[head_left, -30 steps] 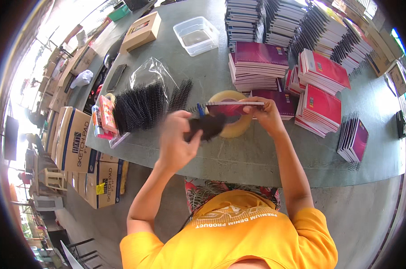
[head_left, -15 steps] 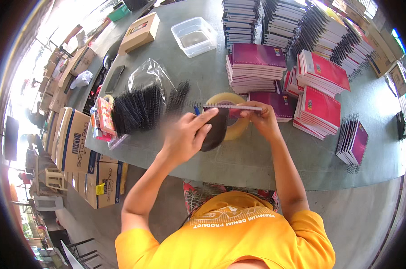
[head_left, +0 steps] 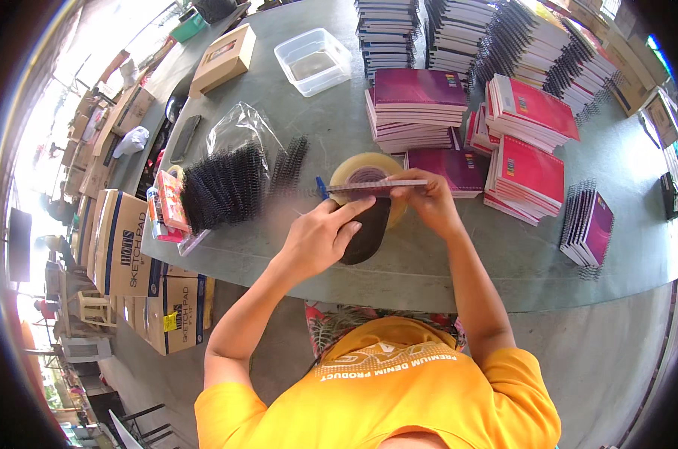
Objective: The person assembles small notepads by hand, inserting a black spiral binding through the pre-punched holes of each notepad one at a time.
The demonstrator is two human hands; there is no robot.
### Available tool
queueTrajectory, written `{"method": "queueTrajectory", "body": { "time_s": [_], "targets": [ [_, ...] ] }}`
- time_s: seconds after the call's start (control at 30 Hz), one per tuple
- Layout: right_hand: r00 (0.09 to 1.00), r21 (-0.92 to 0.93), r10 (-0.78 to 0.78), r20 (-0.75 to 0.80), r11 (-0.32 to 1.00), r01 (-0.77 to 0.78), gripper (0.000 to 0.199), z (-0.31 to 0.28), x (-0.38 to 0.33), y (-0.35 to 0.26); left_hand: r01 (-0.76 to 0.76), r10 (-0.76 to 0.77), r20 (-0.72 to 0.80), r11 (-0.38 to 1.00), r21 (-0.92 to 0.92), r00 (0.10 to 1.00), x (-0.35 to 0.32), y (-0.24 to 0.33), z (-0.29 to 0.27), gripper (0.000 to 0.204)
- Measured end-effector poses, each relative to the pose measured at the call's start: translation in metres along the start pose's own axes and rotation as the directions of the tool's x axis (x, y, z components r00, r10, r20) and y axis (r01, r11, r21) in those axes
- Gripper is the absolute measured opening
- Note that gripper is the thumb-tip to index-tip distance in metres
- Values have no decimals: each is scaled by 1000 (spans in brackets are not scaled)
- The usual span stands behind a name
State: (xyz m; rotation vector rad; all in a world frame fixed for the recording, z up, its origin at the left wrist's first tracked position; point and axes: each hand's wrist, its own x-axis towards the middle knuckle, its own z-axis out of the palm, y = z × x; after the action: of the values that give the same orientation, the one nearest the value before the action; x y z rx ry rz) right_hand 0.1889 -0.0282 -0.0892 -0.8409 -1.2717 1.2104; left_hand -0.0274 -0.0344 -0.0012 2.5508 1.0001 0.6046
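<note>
My right hand [head_left: 426, 200] pinches the right end of a thin notebook [head_left: 376, 185], held nearly edge-on above the table. A black spiral coil [head_left: 298, 192], blurred, sticks out to the left from the notebook's edge. My left hand [head_left: 316, 236] is just below that edge, its index finger stretched along the notebook and its thumb apart; its other fingers are partly hidden. A small blue tip [head_left: 321, 187] shows by the notebook's left end. Behind and below lie a wide roll of clear tape [head_left: 393, 217] and a dark rounded object [head_left: 367, 238].
Loose black coils [head_left: 226, 187] lie left near a clear plastic bag [head_left: 241, 127]. Stacks of purple notebooks [head_left: 417, 90] and red notebooks [head_left: 530, 172] stand right, with coil-bound books [head_left: 387, 37] behind. A clear tub [head_left: 312, 63] and cardboard box [head_left: 225, 56] stand at the back.
My hands and the notebook have shifted slightly down and left in the view, and the table contents have shifted left too. The right hand keeps its pinch on the notebook.
</note>
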Motion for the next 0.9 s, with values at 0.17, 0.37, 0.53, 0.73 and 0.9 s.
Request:
{"method": "queueTrajectory", "body": {
  "time_s": [0.17, 0.37, 0.53, 0.73, 0.9],
  "targets": [
    [997, -10, 65, -35, 998, -65, 18, -6, -3, 0, 29, -75, -373, 992, -125, 925, 18, -3, -8, 39],
    [994, -46, 105, 1, 993, -105, 24, -2, -3, -9, 1, -24, -299, 997, -77, 954, 18, 2, -9, 35],
    [998, 15, 64, -12, 998, -64, 25, -4, -2, -3, 120, -124, -32, 989, -90, 992, 21, 12, -13, 35],
    [1000, 15, -3, 26, 1000, 3, 26, -8, -2, 4, 5, -42, -218, 986, -168, 975, 26, 15, -6, 37],
    [999, 4, -25, -21, 1000, 25, 24, 2, 1, -7, 375, -276, 312, 869, -323, 909, -27, 27, 46, 27]
  ]
}}
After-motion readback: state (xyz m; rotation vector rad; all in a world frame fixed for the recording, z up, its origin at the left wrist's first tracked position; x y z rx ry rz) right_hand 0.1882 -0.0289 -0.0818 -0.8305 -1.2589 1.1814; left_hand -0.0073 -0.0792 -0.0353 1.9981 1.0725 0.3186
